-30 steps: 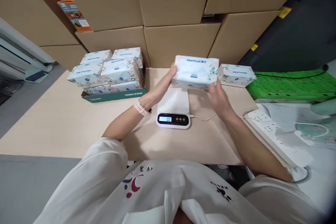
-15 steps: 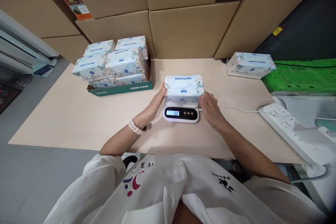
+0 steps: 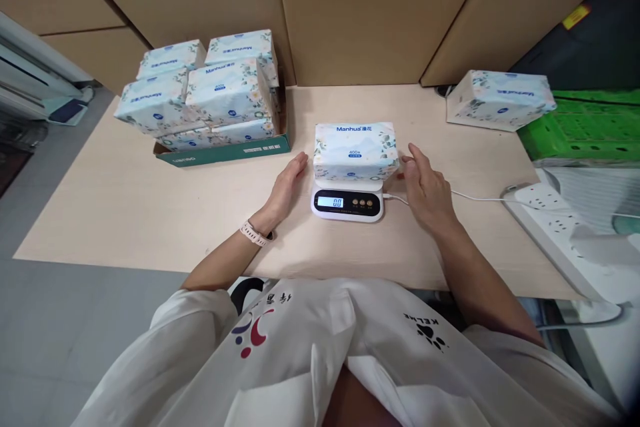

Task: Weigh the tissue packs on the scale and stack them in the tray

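Observation:
A white and pale-blue floral tissue pack (image 3: pixel 355 152) rests on a small white digital scale (image 3: pixel 347 217) in the middle of the table. The scale's lit display reads 0.0. To the left of the pack, my left hand (image 3: pixel 284 192) is open and apart from it, wearing a pale wristband. My right hand (image 3: pixel 428 191) is also open, just off the pack's right side, with its fingers spread. Neither hand holds anything.
At the left, several more tissue packs (image 3: pixel 220 90) are stacked in a green-sided carton (image 3: pixel 225 152). Another tissue pack (image 3: pixel 500 100) lies at the back right, beside a green crate (image 3: pixel 595 127). A white power strip (image 3: pixel 555 233) sits at the right; cardboard boxes (image 3: pixel 360 20) line the back.
Both hands have let go of the tissue pack and moved outward, leaving it on the scale. The view has tilted slightly down and closer.

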Action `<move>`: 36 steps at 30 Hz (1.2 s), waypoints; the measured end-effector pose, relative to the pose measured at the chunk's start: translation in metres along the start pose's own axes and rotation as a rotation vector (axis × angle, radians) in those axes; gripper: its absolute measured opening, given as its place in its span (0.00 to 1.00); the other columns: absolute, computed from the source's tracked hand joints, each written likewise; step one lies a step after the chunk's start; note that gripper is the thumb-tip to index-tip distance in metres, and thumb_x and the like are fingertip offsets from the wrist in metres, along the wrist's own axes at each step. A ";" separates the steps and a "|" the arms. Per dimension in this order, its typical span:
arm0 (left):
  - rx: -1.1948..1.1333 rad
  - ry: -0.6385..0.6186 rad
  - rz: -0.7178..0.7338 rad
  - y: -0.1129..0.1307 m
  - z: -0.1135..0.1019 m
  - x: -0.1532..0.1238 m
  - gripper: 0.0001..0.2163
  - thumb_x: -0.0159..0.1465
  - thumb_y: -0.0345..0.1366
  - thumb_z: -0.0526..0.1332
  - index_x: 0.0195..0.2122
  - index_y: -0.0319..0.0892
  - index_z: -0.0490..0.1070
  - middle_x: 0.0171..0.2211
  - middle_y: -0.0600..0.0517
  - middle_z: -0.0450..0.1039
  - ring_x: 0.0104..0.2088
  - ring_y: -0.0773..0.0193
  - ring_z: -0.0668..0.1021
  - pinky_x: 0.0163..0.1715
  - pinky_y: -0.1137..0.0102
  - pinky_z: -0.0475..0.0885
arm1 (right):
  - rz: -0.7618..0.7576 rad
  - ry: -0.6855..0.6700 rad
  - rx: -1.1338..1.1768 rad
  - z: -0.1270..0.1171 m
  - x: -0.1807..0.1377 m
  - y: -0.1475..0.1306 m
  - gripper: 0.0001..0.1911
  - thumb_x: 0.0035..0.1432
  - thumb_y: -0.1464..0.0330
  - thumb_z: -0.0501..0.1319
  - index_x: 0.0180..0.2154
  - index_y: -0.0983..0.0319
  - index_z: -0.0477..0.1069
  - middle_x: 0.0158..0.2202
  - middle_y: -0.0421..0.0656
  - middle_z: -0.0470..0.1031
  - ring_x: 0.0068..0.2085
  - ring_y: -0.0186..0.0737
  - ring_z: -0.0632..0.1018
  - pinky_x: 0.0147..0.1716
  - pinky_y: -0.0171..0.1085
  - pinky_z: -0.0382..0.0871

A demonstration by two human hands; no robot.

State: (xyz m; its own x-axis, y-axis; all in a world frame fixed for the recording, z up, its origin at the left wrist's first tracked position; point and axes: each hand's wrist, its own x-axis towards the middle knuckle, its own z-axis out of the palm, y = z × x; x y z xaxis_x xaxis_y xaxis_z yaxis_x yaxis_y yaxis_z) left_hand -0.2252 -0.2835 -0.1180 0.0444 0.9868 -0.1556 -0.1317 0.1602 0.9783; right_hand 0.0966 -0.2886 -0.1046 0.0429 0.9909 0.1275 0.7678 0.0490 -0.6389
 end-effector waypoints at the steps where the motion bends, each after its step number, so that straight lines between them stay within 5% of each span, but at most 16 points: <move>1: -0.001 0.002 0.003 0.000 0.000 0.000 0.36 0.73 0.59 0.60 0.76 0.45 0.67 0.81 0.47 0.61 0.83 0.49 0.62 0.84 0.55 0.55 | -0.012 0.005 -0.011 0.000 0.000 0.000 0.47 0.77 0.37 0.39 0.78 0.59 0.65 0.59 0.56 0.87 0.65 0.65 0.83 0.62 0.62 0.76; 22: -0.014 0.031 0.006 0.000 -0.002 0.001 0.33 0.73 0.57 0.60 0.71 0.40 0.72 0.79 0.41 0.66 0.81 0.46 0.66 0.84 0.54 0.57 | -0.074 0.008 -0.065 0.001 -0.001 0.001 0.43 0.78 0.41 0.40 0.74 0.59 0.71 0.55 0.54 0.88 0.60 0.63 0.85 0.61 0.61 0.77; 36: -0.025 0.041 0.026 -0.001 -0.004 0.000 0.30 0.72 0.57 0.63 0.67 0.42 0.77 0.76 0.43 0.71 0.79 0.46 0.69 0.83 0.53 0.61 | -0.149 -0.029 -0.052 -0.005 -0.002 -0.009 0.45 0.79 0.42 0.36 0.62 0.60 0.82 0.54 0.57 0.88 0.60 0.65 0.86 0.62 0.65 0.77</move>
State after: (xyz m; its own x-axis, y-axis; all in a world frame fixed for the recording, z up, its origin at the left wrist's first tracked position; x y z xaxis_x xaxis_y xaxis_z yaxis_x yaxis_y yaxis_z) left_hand -0.2287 -0.2836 -0.1195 -0.0003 0.9906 -0.1365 -0.1566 0.1348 0.9784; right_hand 0.0925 -0.2915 -0.0952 -0.0917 0.9763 0.1958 0.7961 0.1900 -0.5746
